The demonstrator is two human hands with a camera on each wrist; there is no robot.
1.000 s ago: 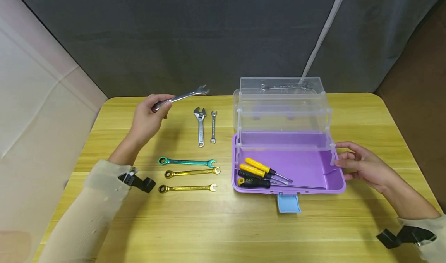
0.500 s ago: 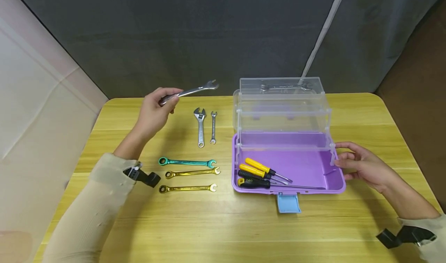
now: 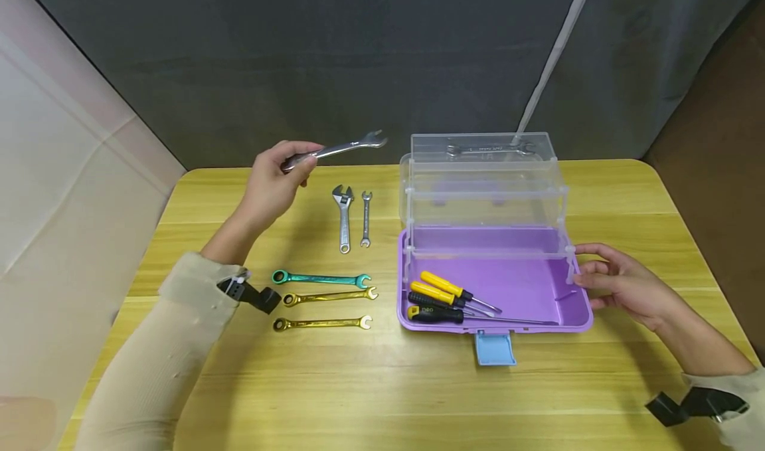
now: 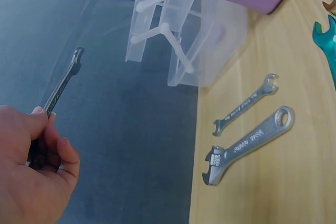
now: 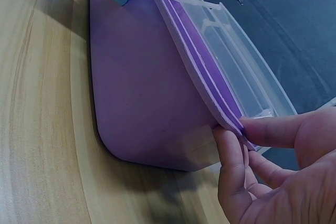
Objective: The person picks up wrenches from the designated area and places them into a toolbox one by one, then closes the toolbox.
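Note:
My left hand [image 3: 276, 180] grips a silver wrench [image 3: 343, 148] by one end, raised above the back left of the table. Its open-ended head points right, toward the toolbox. With thumb and fingers, my right hand [image 5: 273, 166] pinches the rim at the right side of the purple toolbox [image 5: 142, 77]. The toolbox stands open, its clear trays [image 3: 484, 202] folded up and back. One silver wrench [image 3: 491, 149] lies in the top tray. Several screwdrivers [image 3: 439, 293] with yellow or black handles lie in the purple base.
Left of the toolbox lie an adjustable wrench [image 3: 343, 218] and a small double-ended wrench [image 3: 366, 220]. Nearer the front are a teal wrench [image 3: 321, 278] and two gold wrenches [image 3: 330, 296]. A blue latch [image 3: 495, 349] hangs off the toolbox front. A dark curtain [image 3: 335, 59] rises behind the table.
My left hand has carried the silver wrench to the right and slightly up in the head view, closer to the toolbox. My right hand stays at the rim.

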